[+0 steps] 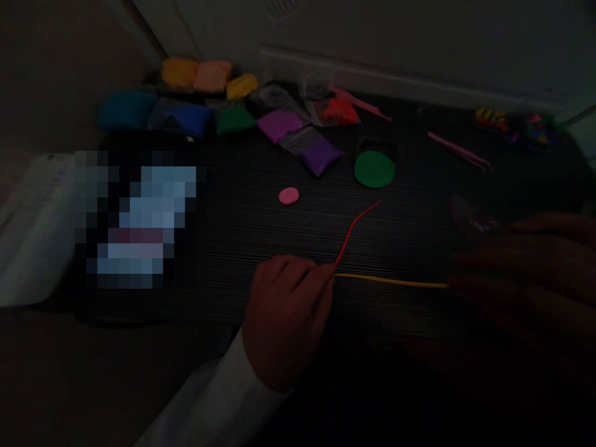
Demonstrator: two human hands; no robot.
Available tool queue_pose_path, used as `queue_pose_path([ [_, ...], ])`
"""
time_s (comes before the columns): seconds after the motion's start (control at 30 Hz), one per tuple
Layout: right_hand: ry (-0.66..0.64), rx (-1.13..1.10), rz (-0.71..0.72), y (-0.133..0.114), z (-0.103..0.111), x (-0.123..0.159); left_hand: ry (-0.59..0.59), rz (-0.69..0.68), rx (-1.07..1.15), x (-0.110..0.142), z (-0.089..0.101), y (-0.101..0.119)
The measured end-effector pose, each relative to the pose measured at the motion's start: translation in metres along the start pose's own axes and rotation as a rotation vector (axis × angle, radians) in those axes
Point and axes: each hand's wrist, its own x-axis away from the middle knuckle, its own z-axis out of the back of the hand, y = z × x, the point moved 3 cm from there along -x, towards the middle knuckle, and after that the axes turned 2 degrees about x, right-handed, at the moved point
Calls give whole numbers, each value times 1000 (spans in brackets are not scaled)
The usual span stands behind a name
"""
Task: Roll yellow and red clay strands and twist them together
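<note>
My left hand (291, 316) is closed in a pinch on two thin strands that look like modelling clay. From its fingertips a red strand (348, 236) bends up and to the right. A yellow strand (391, 282) stretches almost straight across to my right hand (531, 279), whose fingertips meet its far end. Dark shadow covers much of the right hand; its fingers look long and close together around the strand's end. A flat pink clay disc (288, 196) lies beyond my left hand. Farther back sits a green clay round (374, 169) at a dark container.
Clay packs in several colours, such as a blue pack (186, 119) and a purple pack (319, 152), line the back. Pink tweezers (459, 151) and small colourful figures (537, 131) lie at right. At left are a lit, pixelated screen (149, 217) and a white bag (37, 230).
</note>
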Motion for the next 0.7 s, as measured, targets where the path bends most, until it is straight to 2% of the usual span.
queue_pose_path([
  [0.27,38,32,40,-1,4,-11,-22,18,11,5,3,-1],
  [0.37,3,33,45,2,6,-17,-12,15,10,5,2,-2],
  [0.7,99,82,166,6,17,-60,-4,21,22,6,1,-4],
])
